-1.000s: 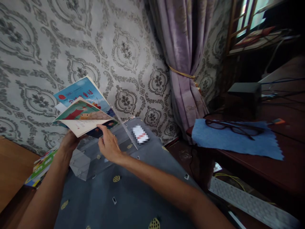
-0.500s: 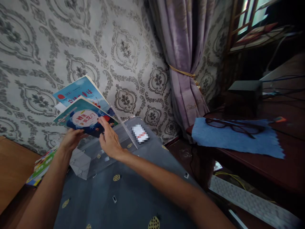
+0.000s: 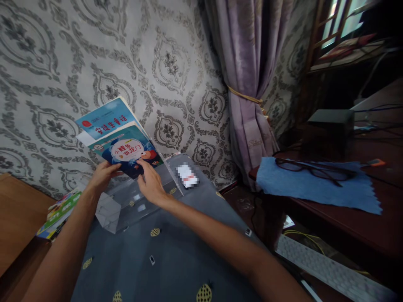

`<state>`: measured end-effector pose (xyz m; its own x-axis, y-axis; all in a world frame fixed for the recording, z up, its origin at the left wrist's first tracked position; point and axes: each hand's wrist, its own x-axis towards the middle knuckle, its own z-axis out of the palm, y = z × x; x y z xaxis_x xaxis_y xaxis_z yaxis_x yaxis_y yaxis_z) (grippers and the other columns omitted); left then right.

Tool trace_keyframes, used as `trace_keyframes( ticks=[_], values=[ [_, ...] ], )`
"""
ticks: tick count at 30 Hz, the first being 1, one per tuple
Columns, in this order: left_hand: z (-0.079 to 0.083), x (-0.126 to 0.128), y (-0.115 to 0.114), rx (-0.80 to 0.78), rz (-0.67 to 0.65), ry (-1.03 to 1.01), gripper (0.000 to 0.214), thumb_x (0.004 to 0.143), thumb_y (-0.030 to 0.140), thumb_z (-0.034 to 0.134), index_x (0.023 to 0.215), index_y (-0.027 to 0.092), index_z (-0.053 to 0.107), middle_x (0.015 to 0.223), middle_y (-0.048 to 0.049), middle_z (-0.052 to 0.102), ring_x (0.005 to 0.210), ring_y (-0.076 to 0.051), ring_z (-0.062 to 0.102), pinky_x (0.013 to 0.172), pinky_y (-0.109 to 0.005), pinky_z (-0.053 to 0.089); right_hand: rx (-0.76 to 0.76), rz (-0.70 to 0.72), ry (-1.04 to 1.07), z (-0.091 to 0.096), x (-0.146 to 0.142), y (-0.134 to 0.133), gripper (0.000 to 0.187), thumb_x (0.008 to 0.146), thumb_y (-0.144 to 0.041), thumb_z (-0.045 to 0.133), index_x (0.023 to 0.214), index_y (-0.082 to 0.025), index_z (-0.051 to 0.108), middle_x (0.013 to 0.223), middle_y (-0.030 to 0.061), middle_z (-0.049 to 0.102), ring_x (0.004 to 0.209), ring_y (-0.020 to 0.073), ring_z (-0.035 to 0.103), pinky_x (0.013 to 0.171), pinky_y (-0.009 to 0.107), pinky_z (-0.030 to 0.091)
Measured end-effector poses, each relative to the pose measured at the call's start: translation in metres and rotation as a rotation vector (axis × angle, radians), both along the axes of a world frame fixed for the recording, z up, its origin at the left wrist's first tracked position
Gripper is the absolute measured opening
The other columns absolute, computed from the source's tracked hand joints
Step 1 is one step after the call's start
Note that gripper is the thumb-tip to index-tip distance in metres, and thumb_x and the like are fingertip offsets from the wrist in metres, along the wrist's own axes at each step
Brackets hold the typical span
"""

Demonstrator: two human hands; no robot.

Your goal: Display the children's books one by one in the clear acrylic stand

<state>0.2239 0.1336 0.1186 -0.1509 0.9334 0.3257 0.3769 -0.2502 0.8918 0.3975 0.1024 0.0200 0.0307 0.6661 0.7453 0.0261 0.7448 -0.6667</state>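
Observation:
My left hand (image 3: 102, 175) grips the lower left edge of a thin picture book (image 3: 130, 152) with a teal and dark blue cover. My right hand (image 3: 150, 184) pinches the same book's lower edge from the right. The book leans back against a second, light blue book (image 3: 105, 121) that stands behind it. Both books rest in a clear acrylic stand (image 3: 135, 201) on a grey-blue patterned cloth (image 3: 163, 256).
More colourful books (image 3: 58, 212) lie at the left beside a wooden surface (image 3: 17, 214). A small white packet (image 3: 187, 176) lies behind the stand. At the right, glasses (image 3: 311, 167) rest on a blue cloth (image 3: 317, 186) on a dark desk. A purple curtain (image 3: 248, 79) hangs by the wall.
The front book was open with a page lifted; it has been closed and tilted upright against the light blue book. Both hands stayed on its lower edge.

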Motion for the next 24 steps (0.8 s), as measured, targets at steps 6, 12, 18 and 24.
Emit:
trace_keyframes(
  ticks=[6,12,18,24],
  values=[
    [0.0,0.005,-0.003,-0.01,-0.018,-0.009,0.054,0.045,0.041,0.087,0.091,0.018,0.071,0.096,-0.0071,0.076,0.083,-0.023,0.07,0.063,-0.027,0.055,-0.008,-0.024,-0.013,-0.004,-0.001,0.004,0.053,0.081,-0.005,0.046,0.133,-0.015,0.05,0.136,0.0151,0.056,0.132,0.0245,0.051,0.116,0.044,0.04],
    [-0.004,0.009,0.0,0.004,-0.053,-0.005,0.062,0.049,0.049,0.087,0.1,0.018,0.07,0.102,-0.0089,0.075,0.087,-0.026,0.07,0.067,-0.031,0.056,-0.023,-0.031,-0.033,-0.008,-0.002,0.007,0.048,0.083,-0.007,0.047,0.13,-0.017,0.052,0.134,0.0139,0.055,0.132,0.0244,0.049,0.115,0.044,0.04],
    [-0.011,0.01,0.0,0.071,-0.098,0.004,0.064,0.056,0.05,0.084,0.109,0.018,0.068,0.106,-0.0101,0.075,0.097,-0.029,0.069,0.074,-0.033,0.058,-0.034,0.015,-0.075,-0.014,-0.005,0.009,0.047,0.082,-0.005,0.048,0.126,-0.019,0.055,0.124,0.0113,0.057,0.119,0.023,0.056,0.108,0.043,0.047],
    [-0.015,0.005,0.0,0.083,-0.114,-0.013,0.063,0.058,0.05,0.083,0.109,0.017,0.069,0.103,-0.0098,0.075,0.094,-0.028,0.07,0.076,-0.035,0.059,-0.071,-0.019,-0.072,-0.018,0.003,0.024,0.042,0.08,-0.008,0.049,0.119,-0.017,0.059,0.117,0.0115,0.06,0.108,0.0239,0.06,0.099,0.043,0.052]
  ],
)
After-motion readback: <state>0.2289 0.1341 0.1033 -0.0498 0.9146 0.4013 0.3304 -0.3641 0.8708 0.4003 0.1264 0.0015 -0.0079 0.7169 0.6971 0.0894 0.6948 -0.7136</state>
